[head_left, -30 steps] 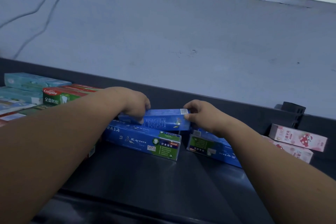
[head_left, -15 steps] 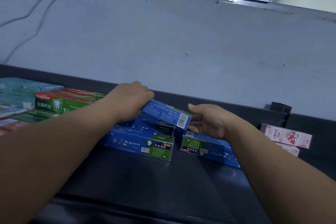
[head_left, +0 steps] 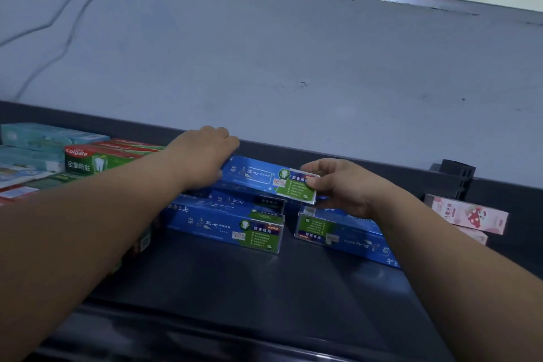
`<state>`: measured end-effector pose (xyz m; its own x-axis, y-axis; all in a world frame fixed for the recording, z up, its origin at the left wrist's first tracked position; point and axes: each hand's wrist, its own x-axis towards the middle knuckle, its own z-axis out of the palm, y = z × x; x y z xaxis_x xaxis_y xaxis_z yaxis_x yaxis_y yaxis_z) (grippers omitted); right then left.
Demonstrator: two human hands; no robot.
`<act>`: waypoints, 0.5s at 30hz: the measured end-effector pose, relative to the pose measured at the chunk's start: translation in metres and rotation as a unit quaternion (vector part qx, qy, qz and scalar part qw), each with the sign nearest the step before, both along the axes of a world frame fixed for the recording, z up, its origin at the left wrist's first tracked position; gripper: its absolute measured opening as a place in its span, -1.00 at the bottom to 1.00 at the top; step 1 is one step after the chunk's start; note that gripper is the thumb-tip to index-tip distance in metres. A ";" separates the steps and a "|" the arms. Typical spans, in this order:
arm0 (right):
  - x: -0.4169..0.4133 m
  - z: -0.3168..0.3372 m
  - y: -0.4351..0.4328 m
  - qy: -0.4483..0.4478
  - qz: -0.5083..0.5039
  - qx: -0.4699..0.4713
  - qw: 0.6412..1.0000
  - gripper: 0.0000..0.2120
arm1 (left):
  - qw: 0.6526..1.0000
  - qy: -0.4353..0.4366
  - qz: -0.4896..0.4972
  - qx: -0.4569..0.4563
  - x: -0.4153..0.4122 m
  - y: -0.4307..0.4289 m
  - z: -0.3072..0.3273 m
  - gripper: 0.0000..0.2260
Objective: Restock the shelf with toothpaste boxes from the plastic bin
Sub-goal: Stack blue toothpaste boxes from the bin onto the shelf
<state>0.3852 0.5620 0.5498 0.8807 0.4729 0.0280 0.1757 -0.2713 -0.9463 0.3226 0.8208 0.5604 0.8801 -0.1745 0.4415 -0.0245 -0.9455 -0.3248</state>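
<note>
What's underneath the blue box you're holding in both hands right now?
Beneath the top blue box, held by the left hand and right hand, lies a second blue box, only its front strip showing, behind a front blue box. Anything further back is covered.

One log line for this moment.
step: placing | left hand: holds blue toothpaste box | right hand: pinches its right end | box: atop blue stack on shelf

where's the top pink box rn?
Head view, far right of the shelf: top pink box lies on a second pink box, right of the right hand.
</note>
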 end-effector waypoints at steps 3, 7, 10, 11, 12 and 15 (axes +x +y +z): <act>-0.002 -0.002 0.008 -0.058 -0.029 -0.034 0.997 -0.74 | 0.997 0.044 0.036 -0.050 -0.004 0.008 0.002 -0.59; -0.002 -0.006 0.020 -0.089 -0.023 -0.075 0.993 -0.68 | 0.990 0.096 0.052 -0.091 -0.008 0.009 0.001 -0.51; 0.000 -0.013 0.028 -0.100 -0.017 -0.094 0.990 -0.67 | 0.987 0.114 0.054 -0.096 -0.007 0.006 -0.001 -0.53; 0.000 -0.015 0.030 -0.110 -0.016 -0.103 0.988 -0.66 | 0.986 0.121 0.054 -0.098 -0.006 0.005 -0.001 -0.54; 0.001 -0.017 0.032 -0.123 -0.016 -0.116 0.985 -0.65 | 0.985 0.130 0.055 -0.100 -0.005 0.004 -0.002 -0.54; -0.004 -0.020 0.036 -0.150 0.003 -0.174 0.973 -0.58 | 0.981 0.152 0.057 -0.110 -0.001 0.001 -0.003 -0.54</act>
